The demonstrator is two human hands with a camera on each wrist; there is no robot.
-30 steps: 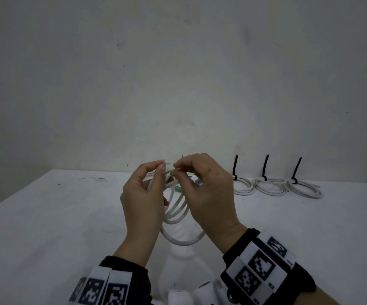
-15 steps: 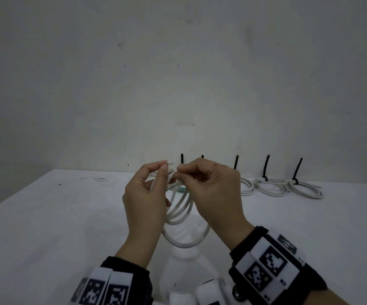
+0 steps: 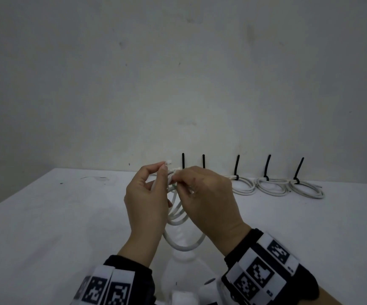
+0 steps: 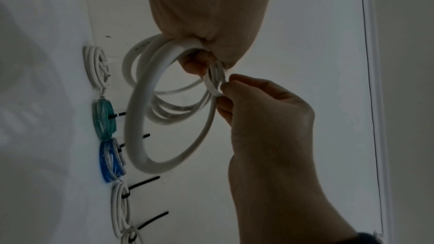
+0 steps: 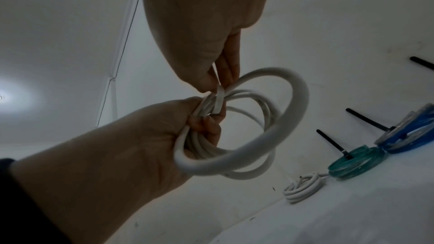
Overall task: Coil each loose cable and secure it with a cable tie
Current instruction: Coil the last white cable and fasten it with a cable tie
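White cable coil (image 3: 179,219) hangs mid-frame above the table (image 3: 46,227), bunched in the left hand (image 3: 147,199) whose grip curls around its round, smooth loops. Since a second ago the right hand (image 3: 208,199) has shifted left, uncovering two black ties behind; its fingertips (image 5: 206,81) pinch a flat white tie (image 5: 219,101) wrapped over the bundle, so fastening seems underway.

A plain indoor workbench, not a home: a white table (image 3: 46,216) stands against a bare grey wall (image 3: 178,73), with tied cable coils (image 3: 266,187) lined along that wall.
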